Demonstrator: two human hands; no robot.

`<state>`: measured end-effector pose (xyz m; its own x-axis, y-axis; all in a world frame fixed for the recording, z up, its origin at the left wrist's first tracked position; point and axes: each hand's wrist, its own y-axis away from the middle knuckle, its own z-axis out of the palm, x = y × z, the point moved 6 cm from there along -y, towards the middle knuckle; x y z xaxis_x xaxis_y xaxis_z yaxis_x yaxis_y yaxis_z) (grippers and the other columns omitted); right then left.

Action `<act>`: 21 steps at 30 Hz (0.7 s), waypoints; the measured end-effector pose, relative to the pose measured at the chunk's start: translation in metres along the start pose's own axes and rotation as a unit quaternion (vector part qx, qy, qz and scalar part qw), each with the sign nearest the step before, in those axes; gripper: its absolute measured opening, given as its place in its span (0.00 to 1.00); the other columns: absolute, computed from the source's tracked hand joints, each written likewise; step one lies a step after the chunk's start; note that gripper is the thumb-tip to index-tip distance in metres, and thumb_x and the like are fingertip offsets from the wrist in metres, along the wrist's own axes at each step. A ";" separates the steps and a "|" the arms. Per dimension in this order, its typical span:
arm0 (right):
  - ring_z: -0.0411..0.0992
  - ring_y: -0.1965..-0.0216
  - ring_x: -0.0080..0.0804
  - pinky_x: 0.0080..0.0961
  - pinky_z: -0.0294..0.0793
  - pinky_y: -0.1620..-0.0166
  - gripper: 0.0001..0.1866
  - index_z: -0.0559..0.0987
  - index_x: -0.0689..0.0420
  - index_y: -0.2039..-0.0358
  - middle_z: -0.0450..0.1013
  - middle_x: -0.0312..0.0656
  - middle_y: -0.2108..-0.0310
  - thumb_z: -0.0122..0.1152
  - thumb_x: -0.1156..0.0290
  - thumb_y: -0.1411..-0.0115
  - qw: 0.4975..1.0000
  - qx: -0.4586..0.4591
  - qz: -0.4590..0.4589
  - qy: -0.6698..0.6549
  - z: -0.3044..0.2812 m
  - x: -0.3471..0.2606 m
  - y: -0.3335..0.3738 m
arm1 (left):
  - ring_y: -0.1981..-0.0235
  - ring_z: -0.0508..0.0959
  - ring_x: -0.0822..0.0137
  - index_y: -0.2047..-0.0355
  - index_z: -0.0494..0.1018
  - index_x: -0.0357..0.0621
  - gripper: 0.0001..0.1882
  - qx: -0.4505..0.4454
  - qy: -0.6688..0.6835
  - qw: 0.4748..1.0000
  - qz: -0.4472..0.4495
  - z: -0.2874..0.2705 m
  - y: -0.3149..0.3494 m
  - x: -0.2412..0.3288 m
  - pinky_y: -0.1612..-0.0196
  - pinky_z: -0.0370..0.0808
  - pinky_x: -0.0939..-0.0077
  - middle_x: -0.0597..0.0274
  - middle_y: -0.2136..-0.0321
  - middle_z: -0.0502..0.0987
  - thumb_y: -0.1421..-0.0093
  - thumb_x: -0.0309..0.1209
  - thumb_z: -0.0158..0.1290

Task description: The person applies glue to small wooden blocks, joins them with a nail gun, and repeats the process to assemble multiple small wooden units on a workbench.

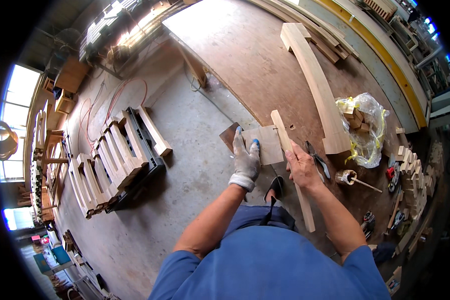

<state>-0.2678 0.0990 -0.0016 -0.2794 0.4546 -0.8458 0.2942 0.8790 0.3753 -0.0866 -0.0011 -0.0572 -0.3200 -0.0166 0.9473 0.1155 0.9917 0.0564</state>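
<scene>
My left hand [246, 159], in a grey glove with blue fingertips, lies with its fingers stretched out over the left side of a pale square wooden board [270, 146]. A dark brown flat piece [228, 136] shows beyond its fingers; I cannot tell its kind. My bare right hand [303, 166] is closed round a long narrow wooden strip [282, 129], which runs along the board's right edge and slants down toward me. A small dark mark or pin shows where board and strip meet. Pliers [317, 159] with dark handles lie just right of my right hand.
A curved wooden beam [315, 80] lies on the brown worktable [225, 45]. Right of it are a clear plastic bag [372, 140] of wood blocks, a glue pot [346, 177] with a stick, and stacked blocks [410, 170]. Wooden frames [110, 160] stand on the floor at left.
</scene>
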 end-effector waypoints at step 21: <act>0.80 0.55 0.66 0.51 0.79 0.53 0.27 0.68 0.55 0.30 0.80 0.65 0.58 0.52 0.61 0.27 0.992 0.051 -0.077 0.084 0.007 -0.017 0.000 | 0.28 0.60 0.39 0.25 0.50 0.33 0.40 -0.001 -0.020 1.000 0.007 0.001 0.006 0.009 0.26 0.57 0.54 0.37 0.29 0.59 0.31 0.28 0.56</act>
<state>-0.2571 0.0900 0.0097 -0.4737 0.3418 -0.8116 0.3250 0.9244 0.1997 -0.0898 0.0049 -0.0485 -0.3556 0.0033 0.9346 0.1228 0.9915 0.0432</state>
